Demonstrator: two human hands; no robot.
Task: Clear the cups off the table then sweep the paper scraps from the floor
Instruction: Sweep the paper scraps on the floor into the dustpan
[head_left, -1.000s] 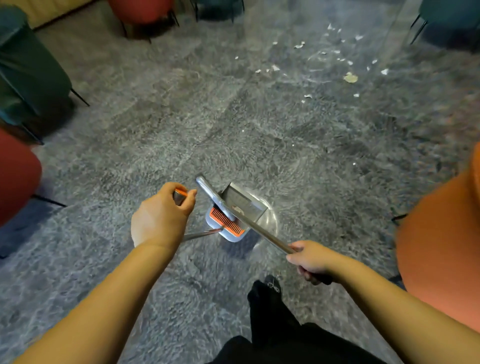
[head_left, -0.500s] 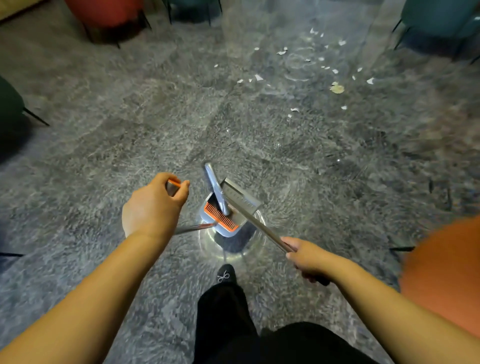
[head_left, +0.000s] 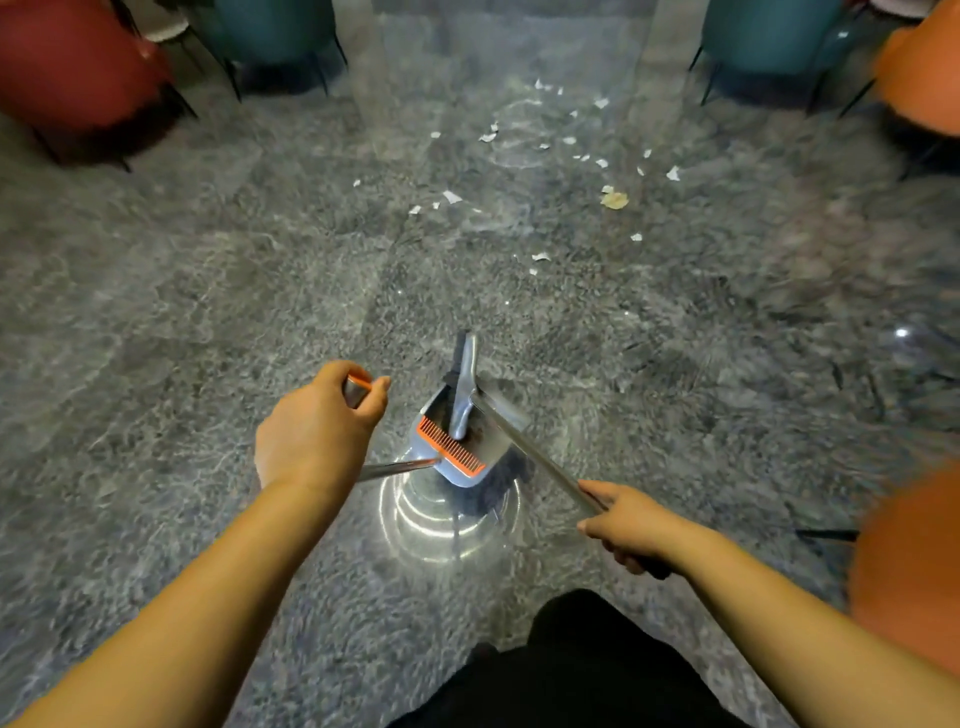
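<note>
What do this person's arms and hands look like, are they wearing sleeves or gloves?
Both forearms are bare as far as the view shows, with no sleeves in sight. The left hand and right hand have no gloves, and no watch, bracelet or ring is visible. The only clothing in view is dark, seemingly black, fabric at the bottom edge of the picture.

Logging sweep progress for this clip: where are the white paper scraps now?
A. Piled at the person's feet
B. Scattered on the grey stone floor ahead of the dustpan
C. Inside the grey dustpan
B: the white paper scraps lie spread on the grey stone floor, well beyond the grey dustpan with the orange comb.
</note>
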